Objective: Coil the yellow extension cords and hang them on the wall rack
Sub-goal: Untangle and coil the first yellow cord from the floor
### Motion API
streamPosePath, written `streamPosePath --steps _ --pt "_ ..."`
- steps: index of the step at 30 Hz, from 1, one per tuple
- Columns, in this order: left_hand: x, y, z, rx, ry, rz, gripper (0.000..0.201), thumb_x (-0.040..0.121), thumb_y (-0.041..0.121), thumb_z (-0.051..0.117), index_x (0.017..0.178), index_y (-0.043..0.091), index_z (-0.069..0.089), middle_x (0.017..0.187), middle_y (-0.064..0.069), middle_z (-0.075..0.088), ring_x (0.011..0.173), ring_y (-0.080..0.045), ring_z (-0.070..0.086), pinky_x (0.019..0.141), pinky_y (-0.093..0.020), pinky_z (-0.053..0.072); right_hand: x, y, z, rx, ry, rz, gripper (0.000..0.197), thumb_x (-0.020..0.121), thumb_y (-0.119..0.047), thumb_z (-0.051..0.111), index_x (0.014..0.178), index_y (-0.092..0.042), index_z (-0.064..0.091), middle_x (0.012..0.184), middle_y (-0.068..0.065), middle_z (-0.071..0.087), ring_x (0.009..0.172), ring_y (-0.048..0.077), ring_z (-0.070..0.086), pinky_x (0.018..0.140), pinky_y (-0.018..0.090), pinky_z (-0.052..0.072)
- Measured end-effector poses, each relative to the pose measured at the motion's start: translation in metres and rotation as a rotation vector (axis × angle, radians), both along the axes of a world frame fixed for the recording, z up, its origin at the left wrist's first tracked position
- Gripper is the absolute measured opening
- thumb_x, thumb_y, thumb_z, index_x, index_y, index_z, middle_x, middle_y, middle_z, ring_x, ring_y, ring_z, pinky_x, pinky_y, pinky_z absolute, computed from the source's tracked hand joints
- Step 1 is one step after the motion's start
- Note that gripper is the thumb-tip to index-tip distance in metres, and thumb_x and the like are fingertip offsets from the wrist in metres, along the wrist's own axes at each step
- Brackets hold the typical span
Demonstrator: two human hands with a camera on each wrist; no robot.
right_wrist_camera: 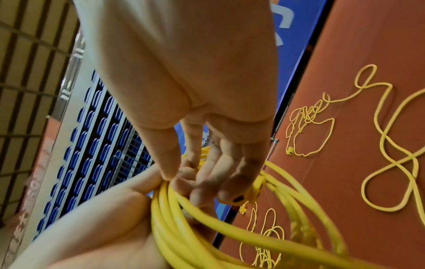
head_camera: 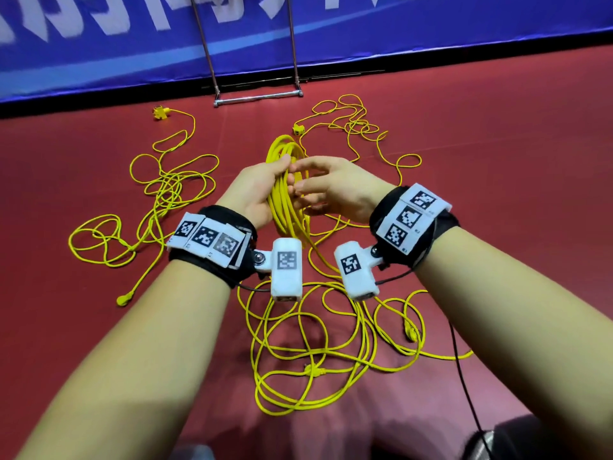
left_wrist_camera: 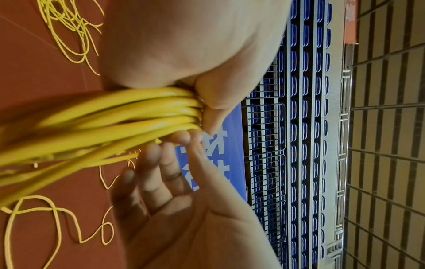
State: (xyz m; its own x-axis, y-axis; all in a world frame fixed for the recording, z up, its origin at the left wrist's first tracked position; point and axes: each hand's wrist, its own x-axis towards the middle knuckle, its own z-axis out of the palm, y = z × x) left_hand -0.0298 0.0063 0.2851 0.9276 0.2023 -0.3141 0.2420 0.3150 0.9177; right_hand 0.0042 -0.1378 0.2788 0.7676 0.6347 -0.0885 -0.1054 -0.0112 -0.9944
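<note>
gripping the coil (head_camera: 288, 190), left hand (head_camera: 257, 190) hides its middle; right hand (head_camera: 335, 190) loose-fingered.

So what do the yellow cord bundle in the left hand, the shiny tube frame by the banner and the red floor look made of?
Yellow cord bundle: smooth glossy jacket with highlights, likely plastic or rubber; the left hand grips it. Shiny tube frame: polished silvery metal, judging by reflections. Red floor: matte, faintly seamed sheet, perhaps vinyl or rubber; hard to say.
</note>
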Motion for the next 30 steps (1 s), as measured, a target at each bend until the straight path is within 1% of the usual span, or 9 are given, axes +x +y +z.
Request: streamPosePath --steps 4,7,13,17,19,22,24,28,30 --pt "-0.003 0.005 0.006 -0.056 0.002 0.042 0.028 0.102 0.025 0.050 0.079 0.010 0.056 0.063 -0.001 0.047 0.041 -0.011 0.050 0.047 -0.022 0.049 0.002 0.005 -0.011 -0.039 -0.049 0.003 0.032 0.090 0.006 0.060 0.118 -0.009 0.054 0.079 0.004 0.055 0.062 0.017 0.045 0.058 0.027 0.041" --pt "-0.003 0.010 0.012 -0.156 -0.026 0.126 0.030 0.103 0.021 0.048 0.076 0.009 0.054 0.055 -0.001 0.050 0.039 -0.011 0.050 0.042 -0.016 0.045 0.003 0.002 -0.026 -0.254 -0.203 0.096 0.027 0.089 0.004 0.062 0.111 -0.009 0.054 0.085 0.013 0.055 0.069 0.020 0.053 0.061 0.030 0.047" --pt "-0.002 0.021 0.019 -0.206 -0.078 0.207 0.033 0.104 0.028 0.046 0.073 0.015 0.052 0.056 0.003 0.048 0.048 -0.013 0.047 0.060 -0.028 0.045 0.004 0.004 -0.069 -0.623 -0.563 0.226 0.021 0.083 -0.007 0.074 0.089 -0.015 0.054 0.077 -0.002 0.059 0.069 0.012 0.054 0.068 0.027 0.045" --pt "0.001 0.031 0.023 -0.265 -0.132 0.283 0.034 0.104 0.028 0.044 0.072 0.016 0.050 0.055 0.002 0.050 0.048 -0.016 0.055 0.060 -0.029 0.049 0.006 -0.001 -0.088 -0.650 -0.479 0.276 0.012 0.094 -0.014 0.061 0.090 -0.003 0.064 0.077 0.003 0.067 0.050 -0.005 0.052 0.052 0.010 0.038" --pt "0.002 0.037 0.025 -0.283 -0.155 0.304 0.034 0.104 0.028 0.045 0.072 0.016 0.049 0.054 0.003 0.048 0.044 -0.014 0.051 0.055 -0.026 0.048 0.009 -0.007 -0.096 -0.685 -0.451 0.251 0.016 0.095 -0.017 0.061 0.081 -0.009 0.062 0.079 0.004 0.068 0.052 -0.005 0.053 0.048 0.006 0.034" --pt "0.003 0.045 0.027 -0.283 -0.190 0.305 0.033 0.103 0.028 0.045 0.072 0.017 0.048 0.055 0.005 0.044 0.040 -0.011 0.039 0.049 -0.020 0.040 0.017 -0.023 -0.114 -0.745 -0.361 0.224 0.019 0.096 -0.018 0.060 0.078 -0.015 0.058 0.081 0.008 0.067 0.065 0.012 0.058 0.051 0.009 0.039" --pt "0.002 0.049 0.029 -0.277 -0.213 0.304 0.033 0.104 0.027 0.045 0.072 0.017 0.047 0.054 0.005 0.043 0.038 -0.010 0.036 0.046 -0.018 0.035 0.021 -0.037 -0.126 -0.788 -0.283 0.179 0.020 0.098 -0.023 0.057 0.081 -0.014 0.060 0.075 0.006 0.067 0.073 0.022 0.061 0.060 0.019 0.046" --pt "0.000 0.048 0.033 -0.263 -0.231 0.293 0.033 0.104 0.028 0.045 0.072 0.018 0.046 0.052 0.006 0.042 0.036 -0.008 0.033 0.042 -0.015 0.030 0.023 -0.061 -0.134 -0.801 -0.116 -0.039 0.039 0.096 -0.042 0.058 0.074 -0.010 0.062 0.060 0.008 0.062 0.050 0.019 0.057 0.041 0.015 0.038" --pt "-0.001 0.045 0.034 -0.247 -0.231 0.292 0.032 0.104 0.027 0.045 0.073 0.018 0.046 0.054 0.006 0.040 0.035 -0.008 0.031 0.041 -0.015 0.028 0.027 -0.064 -0.124 -0.785 -0.139 -0.207 0.042 0.091 -0.048 0.062 0.070 -0.012 0.067 0.050 0.005 0.056 0.045 0.021 0.054 0.043 0.020 0.040"
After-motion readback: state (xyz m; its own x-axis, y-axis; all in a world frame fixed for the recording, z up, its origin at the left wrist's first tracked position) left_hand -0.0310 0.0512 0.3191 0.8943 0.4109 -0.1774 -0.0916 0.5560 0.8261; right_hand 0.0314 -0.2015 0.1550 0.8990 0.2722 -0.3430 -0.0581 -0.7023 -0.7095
